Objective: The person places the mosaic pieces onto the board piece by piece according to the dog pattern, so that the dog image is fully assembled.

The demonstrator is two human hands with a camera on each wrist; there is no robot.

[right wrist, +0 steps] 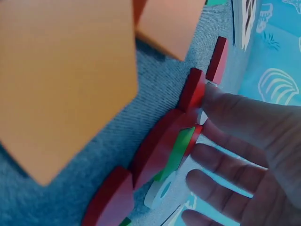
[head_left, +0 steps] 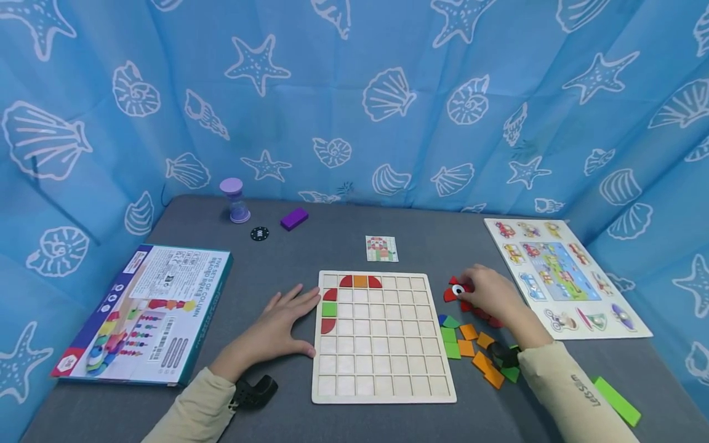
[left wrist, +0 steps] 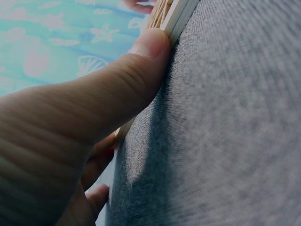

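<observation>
A wooden grid board (head_left: 382,335) lies flat; a few red rounded pieces, an orange square and a green square sit in its upper left cells. My left hand (head_left: 282,332) rests along the board's left edge, fingers spread. In the left wrist view the thumb (left wrist: 153,44) touches that edge. Right of the board, my right hand (head_left: 490,292) is over a group of red pieces (head_left: 450,296), one bearing a white eye disc (head_left: 457,289). Thumb and index finger pinch a red piece (right wrist: 190,92) in the right wrist view; the index tip is partly hidden.
Orange squares (head_left: 468,332) and green squares (head_left: 451,350) lie loose right of the board. A pattern card (head_left: 381,248) is behind it. A boxed toy (head_left: 160,314) stands left, a picture puzzle (head_left: 559,277) right. An hourglass (head_left: 236,203) and purple block (head_left: 294,218) are at the back.
</observation>
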